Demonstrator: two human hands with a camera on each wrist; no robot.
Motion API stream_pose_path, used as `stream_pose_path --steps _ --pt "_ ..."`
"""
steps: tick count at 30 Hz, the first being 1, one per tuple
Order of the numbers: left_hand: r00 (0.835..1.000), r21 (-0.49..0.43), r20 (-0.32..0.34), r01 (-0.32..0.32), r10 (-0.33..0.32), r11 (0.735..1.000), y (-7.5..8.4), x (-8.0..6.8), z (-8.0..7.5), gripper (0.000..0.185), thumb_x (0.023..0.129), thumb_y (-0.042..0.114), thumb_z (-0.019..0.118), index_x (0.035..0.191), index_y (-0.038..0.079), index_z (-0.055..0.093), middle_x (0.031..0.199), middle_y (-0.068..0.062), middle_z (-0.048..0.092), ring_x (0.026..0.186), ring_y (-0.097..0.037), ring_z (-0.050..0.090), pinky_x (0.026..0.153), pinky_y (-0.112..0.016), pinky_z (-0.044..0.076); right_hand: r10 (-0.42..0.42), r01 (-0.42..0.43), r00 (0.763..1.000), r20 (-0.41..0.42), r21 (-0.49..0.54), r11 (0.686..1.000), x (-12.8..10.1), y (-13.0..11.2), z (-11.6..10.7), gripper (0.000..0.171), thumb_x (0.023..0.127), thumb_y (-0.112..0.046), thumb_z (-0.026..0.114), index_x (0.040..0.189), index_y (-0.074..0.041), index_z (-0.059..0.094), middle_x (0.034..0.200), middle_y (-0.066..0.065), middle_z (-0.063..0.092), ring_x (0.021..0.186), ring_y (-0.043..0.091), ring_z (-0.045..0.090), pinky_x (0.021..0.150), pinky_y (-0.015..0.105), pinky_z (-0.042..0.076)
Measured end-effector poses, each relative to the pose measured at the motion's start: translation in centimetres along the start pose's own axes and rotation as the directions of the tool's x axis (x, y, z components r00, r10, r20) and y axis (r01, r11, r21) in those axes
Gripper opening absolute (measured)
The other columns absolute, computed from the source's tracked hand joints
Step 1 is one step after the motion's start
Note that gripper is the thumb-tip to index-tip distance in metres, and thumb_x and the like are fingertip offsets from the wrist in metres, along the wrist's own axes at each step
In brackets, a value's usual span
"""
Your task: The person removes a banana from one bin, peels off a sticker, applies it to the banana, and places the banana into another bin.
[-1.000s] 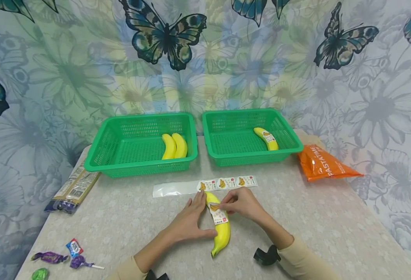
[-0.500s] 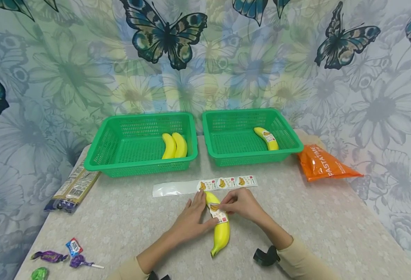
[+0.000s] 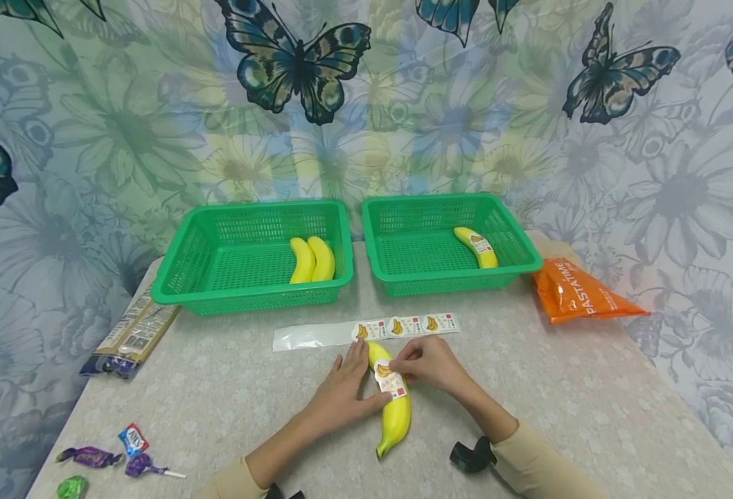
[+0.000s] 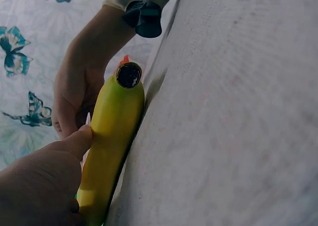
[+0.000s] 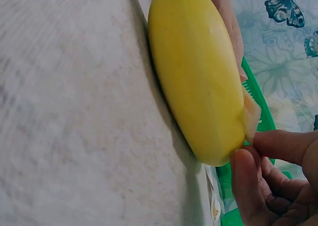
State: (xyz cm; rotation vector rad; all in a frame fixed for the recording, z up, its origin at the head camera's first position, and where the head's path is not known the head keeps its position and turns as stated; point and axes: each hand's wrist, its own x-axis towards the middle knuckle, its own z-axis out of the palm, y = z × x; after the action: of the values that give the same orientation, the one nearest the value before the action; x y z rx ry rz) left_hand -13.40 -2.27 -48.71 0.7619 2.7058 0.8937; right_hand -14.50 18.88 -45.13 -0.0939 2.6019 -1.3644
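Note:
In the head view a yellow banana (image 3: 395,419) lies on the table, its stem end toward me. A white sticker (image 3: 390,380) with a banana picture lies along its upper face. My left hand (image 3: 341,388) rests along the banana's left side, fingertips near the far end and thumb pressing the sticker's near end. From the right, my right hand (image 3: 431,364) pinches the sticker's far edge between thumb and forefinger. The right wrist view shows that edge of the sticker (image 5: 252,114) standing off the banana (image 5: 196,77). In the left wrist view my left thumb (image 4: 79,140) touches the banana's side.
Behind lies a strip of stickers (image 3: 404,326). Two bananas lie in the left green basket (image 3: 248,303), a stickered one in the right basket (image 3: 454,281). An orange pasta bag (image 3: 578,291) sits right; a noodle packet (image 3: 132,336) and several sweets (image 3: 92,457) sit left.
The left thumb has moved up from the banana's side onto the sticker's near end. My right hand keeps its pinch on the sticker and has shifted only slightly.

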Motion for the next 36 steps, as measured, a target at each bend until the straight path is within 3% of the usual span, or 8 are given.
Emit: stream_pose_path --steps 8,14,21,29,36 --pt "1.0 0.004 0.001 -0.01 0.01 1.0 -0.2 0.1 0.1 0.106 0.087 0.07 0.051 0.154 -0.003 0.014 0.163 -0.019 0.011 0.152 -0.03 0.012 0.123 -0.053 0.014 0.111 -0.114 0.993 0.043 0.086 0.99 0.3 0.5 0.3 0.017 0.083 -0.019 0.077 0.077 -0.003 0.071 0.059 0.002 0.064 0.051 0.01 0.058 0.05 0.023 0.05" --pt "1.0 0.004 -0.002 -0.018 0.018 1.0 -0.1 -0.1 0.0 0.106 0.087 0.069 0.053 0.154 -0.003 0.014 0.162 -0.019 0.012 0.152 -0.03 0.012 0.123 -0.054 0.014 0.157 -0.165 0.983 0.098 0.08 0.983 0.4 1.1 0.0 0.026 0.083 -0.027 0.078 0.087 -0.002 0.073 0.067 0.003 0.07 0.056 0.011 0.063 0.055 0.026 0.054" --pt "1.0 -0.029 0.014 -0.006 0.007 1.0 -0.2 0.2 -0.2 0.108 0.085 0.07 0.055 0.155 -0.002 0.013 0.163 -0.018 0.011 0.152 -0.029 0.011 0.123 -0.053 0.014 0.146 -0.172 0.975 0.17 0.146 0.974 0.6 1.3 -0.1 0.032 0.087 -0.024 0.074 0.102 0.003 0.073 0.082 0.009 0.074 0.062 0.009 0.067 0.059 0.027 0.059" --pt "0.999 -0.066 0.025 -0.043 0.045 0.997 -0.8 1.1 -0.6 0.115 0.079 0.067 0.065 0.155 -0.002 0.012 0.163 -0.018 0.007 0.153 -0.028 0.01 0.124 -0.053 0.011 0.129 -0.157 0.975 0.18 0.15 0.976 0.6 1.5 0.1 0.033 0.086 -0.027 0.075 0.102 0.002 0.074 0.087 0.007 0.074 0.068 0.011 0.069 0.063 0.029 0.06" --pt "0.999 -0.159 0.031 -0.03 0.036 0.987 -1.0 1.7 -0.8 0.11 0.077 0.057 0.074 0.154 -0.001 0.021 0.163 -0.016 0.016 0.152 -0.027 0.014 0.124 -0.051 0.012 0.121 -0.146 0.978 0.172 0.141 0.979 0.6 1.3 -0.1 0.033 0.085 -0.028 0.076 0.101 0.001 0.075 0.087 0.006 0.074 0.069 0.01 0.069 0.064 0.029 0.06"
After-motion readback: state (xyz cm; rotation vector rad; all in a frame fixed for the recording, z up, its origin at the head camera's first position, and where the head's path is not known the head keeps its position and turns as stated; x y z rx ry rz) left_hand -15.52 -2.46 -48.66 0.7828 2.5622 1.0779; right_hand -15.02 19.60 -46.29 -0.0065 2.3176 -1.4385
